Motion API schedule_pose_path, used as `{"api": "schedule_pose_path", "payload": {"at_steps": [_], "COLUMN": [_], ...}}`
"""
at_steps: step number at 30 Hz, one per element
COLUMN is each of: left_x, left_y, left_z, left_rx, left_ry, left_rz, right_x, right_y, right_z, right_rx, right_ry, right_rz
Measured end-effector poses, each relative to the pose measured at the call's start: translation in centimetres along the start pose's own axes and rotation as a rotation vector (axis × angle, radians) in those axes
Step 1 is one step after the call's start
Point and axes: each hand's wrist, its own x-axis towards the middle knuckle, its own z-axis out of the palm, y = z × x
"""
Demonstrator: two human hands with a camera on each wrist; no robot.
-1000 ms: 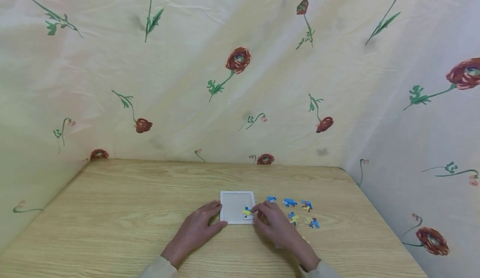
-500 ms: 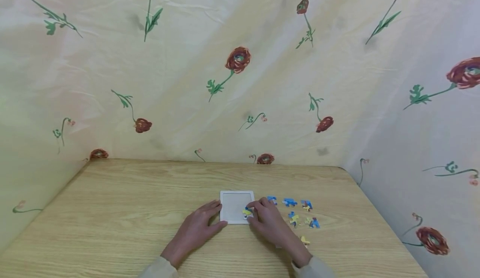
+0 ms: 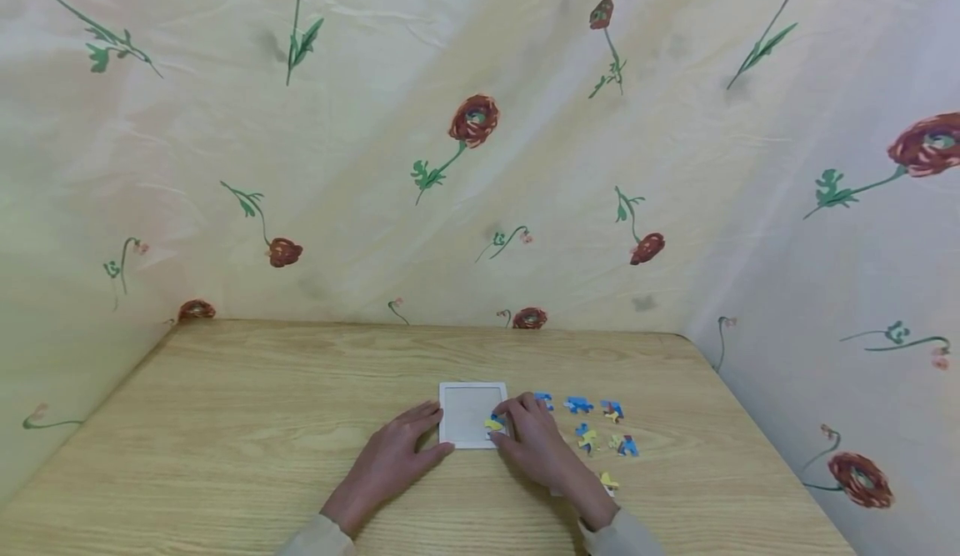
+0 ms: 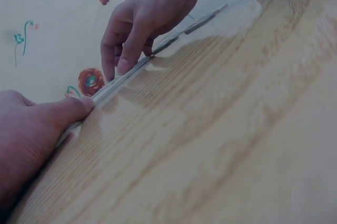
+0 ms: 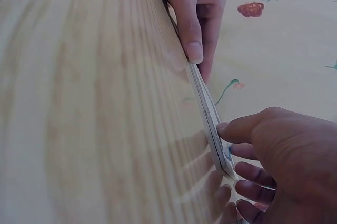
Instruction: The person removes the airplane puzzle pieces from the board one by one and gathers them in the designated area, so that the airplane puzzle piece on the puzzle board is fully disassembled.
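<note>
A small square puzzle tray (image 3: pixel 462 410) with a white rim lies on the table. My left hand (image 3: pixel 397 449) holds its left side, thumb at the near left corner and fingers along the left rim. In the tray's near right corner sits a blue, yellow and white puzzle piece (image 3: pixel 492 425). My right hand (image 3: pixel 536 443) has index finger and thumb on either side of this piece, pinching it. In the right wrist view, the right thumb (image 5: pixel 231 129) is right at the tray's edge, and the other fingers are spread loosely beyond it.
Several loose puzzle pieces (image 3: pixel 578 405) in blue, yellow and red lie to the right of the tray. One yellow piece (image 3: pixel 609 482) lies nearer, partly hidden by the right wrist. A flowered cloth (image 3: pixel 360 164) hangs behind the wooden table (image 3: pixel 300 389).
My right hand has shifted slightly left, its index finger and thumb coming in over the piece in the tray corner. The left hand and the tray stay in place.
</note>
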Motion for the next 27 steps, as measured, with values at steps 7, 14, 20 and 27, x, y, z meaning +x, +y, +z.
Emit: {"api": "schedule_pose_path", "payload": {"at_steps": [7, 14, 20, 27], "left_x": [-0.01, 0.06, 0.14, 0.12], "left_y": [0.13, 0.24, 0.18, -0.01], "left_z": [-0.11, -0.13, -0.13, -0.07], "left_rx": [-0.011, 0.002, 0.004, 0.008], "left_ry": [-0.005, -0.006, -0.005, -0.009], "left_rz": [-0.008, -0.011, 0.002, 0.006], "right_x": [0.13, 0.15, 0.25, 0.13], "right_y": [0.08, 0.09, 0.33, 0.31], "right_z": [0.1, 0.05, 0.07, 0.1], "right_rx": [0.026, 0.067, 0.078, 0.14], "right_ry": [0.011, 0.027, 0.028, 0.006], "right_rz": [0.012, 0.005, -0.009, -0.007]}}
